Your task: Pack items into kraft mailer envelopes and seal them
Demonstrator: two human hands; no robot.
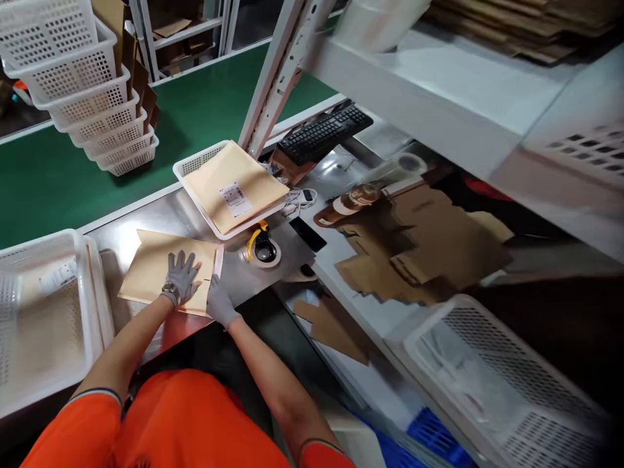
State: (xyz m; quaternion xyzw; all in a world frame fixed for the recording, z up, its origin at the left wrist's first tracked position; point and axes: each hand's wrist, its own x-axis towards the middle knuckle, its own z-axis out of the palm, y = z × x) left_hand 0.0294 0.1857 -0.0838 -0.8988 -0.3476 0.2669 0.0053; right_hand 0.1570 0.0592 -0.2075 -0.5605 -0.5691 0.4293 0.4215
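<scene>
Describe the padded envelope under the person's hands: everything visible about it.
The padded envelope is tan, paper-like and lies flat on the steel worktable, its long edges angled to the table's front. A pale strip runs along its right end, likely the open flap. The gloved left hand presses flat on its middle; the gloved right hand rests at its lower right corner. No label shows.

A single head-worn view looks steeply down and forward over the person's own orange-sleeved arms onto the steel counter (160, 218), tilted so the counter's edge runs diagonally. The counter sits close, at arm's reach, in the lower left. Beyond the counter lies a green conveyor belt (58, 169); to the right of the counter, a white shelf (439, 84) looms very near, blurred.
</scene>
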